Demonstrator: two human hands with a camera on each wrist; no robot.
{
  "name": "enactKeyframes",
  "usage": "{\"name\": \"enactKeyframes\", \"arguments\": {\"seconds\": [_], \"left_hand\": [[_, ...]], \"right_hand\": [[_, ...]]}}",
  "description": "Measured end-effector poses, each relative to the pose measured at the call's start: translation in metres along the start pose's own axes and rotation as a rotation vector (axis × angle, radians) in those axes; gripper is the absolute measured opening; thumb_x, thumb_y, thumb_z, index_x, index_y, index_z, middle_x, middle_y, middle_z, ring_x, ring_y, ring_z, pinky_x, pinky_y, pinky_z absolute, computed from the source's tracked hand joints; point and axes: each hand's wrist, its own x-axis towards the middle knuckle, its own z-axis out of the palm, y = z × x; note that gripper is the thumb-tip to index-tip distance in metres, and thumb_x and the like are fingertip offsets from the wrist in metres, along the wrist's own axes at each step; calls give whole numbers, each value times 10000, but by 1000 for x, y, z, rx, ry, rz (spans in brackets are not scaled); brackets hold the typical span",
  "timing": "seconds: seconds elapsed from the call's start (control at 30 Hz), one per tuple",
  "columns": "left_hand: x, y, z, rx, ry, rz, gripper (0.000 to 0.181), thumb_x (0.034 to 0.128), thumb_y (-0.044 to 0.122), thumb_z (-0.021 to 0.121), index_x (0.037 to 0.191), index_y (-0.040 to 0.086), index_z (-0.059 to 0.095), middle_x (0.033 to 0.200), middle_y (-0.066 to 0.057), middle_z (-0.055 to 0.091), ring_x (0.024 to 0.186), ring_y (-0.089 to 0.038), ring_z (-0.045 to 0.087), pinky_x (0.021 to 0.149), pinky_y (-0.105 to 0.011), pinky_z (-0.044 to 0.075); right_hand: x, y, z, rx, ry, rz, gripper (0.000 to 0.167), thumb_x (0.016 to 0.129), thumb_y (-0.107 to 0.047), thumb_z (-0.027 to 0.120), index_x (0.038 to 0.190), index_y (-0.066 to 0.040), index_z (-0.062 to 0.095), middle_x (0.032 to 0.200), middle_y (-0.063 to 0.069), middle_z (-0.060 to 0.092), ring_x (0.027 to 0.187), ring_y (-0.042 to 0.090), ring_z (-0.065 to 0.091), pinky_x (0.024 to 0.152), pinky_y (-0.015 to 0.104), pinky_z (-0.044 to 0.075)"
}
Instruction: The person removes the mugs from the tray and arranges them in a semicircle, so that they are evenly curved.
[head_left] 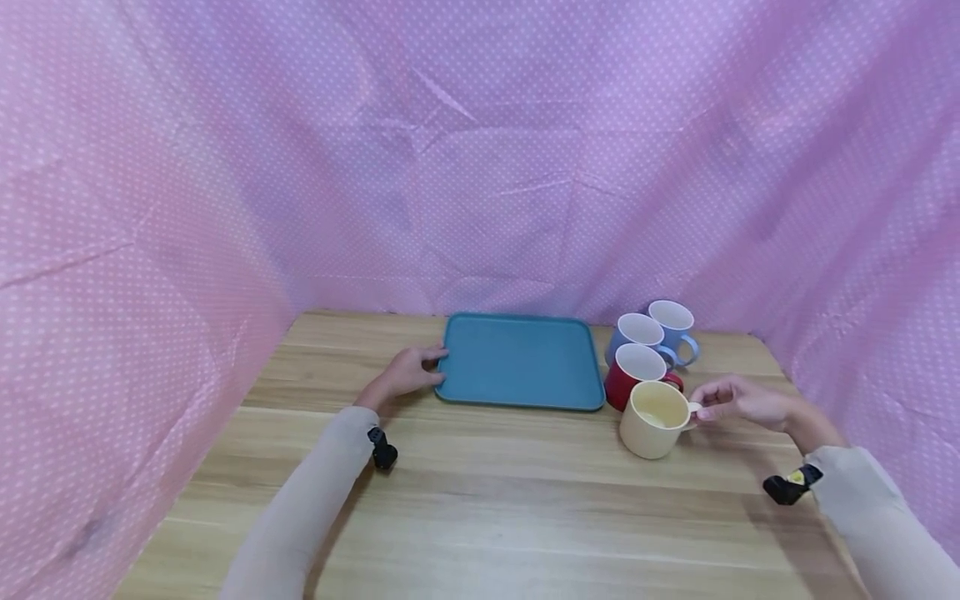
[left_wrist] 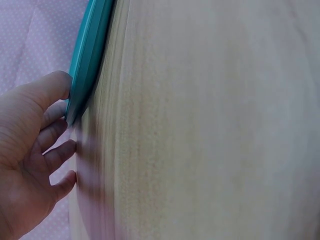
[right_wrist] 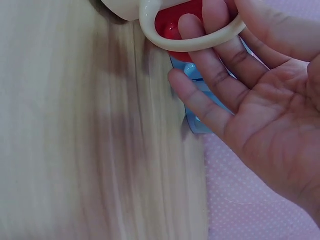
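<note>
A cream mug stands upright at the near end of the mugs, on the right half of the table. My right hand holds it by the handle, with the thumb over the loop and fingers reaching through and behind it. Whether the mug's base touches the wood is unclear. At the left edge of a blue-green tray, my left hand touches the rim with thumb and fingertips spread apart. In the left wrist view, the tray's edge meets the thumb and index finger; the other fingers are loosely bent.
Directly behind the cream mug is a red mug, then a blue mug and a light blue mug, close together beside the tray's right edge. The wooden table backs onto pink dotted cloth, which also hangs at both sides.
</note>
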Motion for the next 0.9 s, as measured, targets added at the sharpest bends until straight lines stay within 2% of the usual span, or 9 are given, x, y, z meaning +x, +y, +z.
{"name": "enactKeyframes", "arguments": {"seconds": [0.27, 0.47, 0.9], "left_hand": [[-1, 0, -1, 26, -5, 19, 575, 947, 138, 719, 1474, 32, 514, 1623, -124, 348, 1526, -275, 318, 1229, -430, 320], [-1, 1, -2, 17, 1, 17, 567, 946, 137, 719, 1468, 34, 524, 1626, -123, 352, 1527, -278, 322, 1226, -424, 325], [2, -2, 0, 25, 1, 9, 560, 954, 134, 709, 1472, 39, 520, 1634, -122, 342, 1532, -279, 314, 1231, -424, 319]], "right_hand": [[-2, 8, 1, 10, 9, -4, 231, 976, 130, 486, 1102, 63, 667, 1049, -53, 737, 965, 28, 661, 852, 235, 556], [-2, 9, -1, 32, 1, -16, 252, 979, 146, 460, 1126, 82, 654, 1073, -58, 741, 991, 22, 661, 877, 230, 552], [-2, 9, -2, 67, 2, 16, 271, 983, 134, 469, 1189, 65, 631, 1103, -65, 736, 1016, 28, 664, 893, 232, 552]]}}
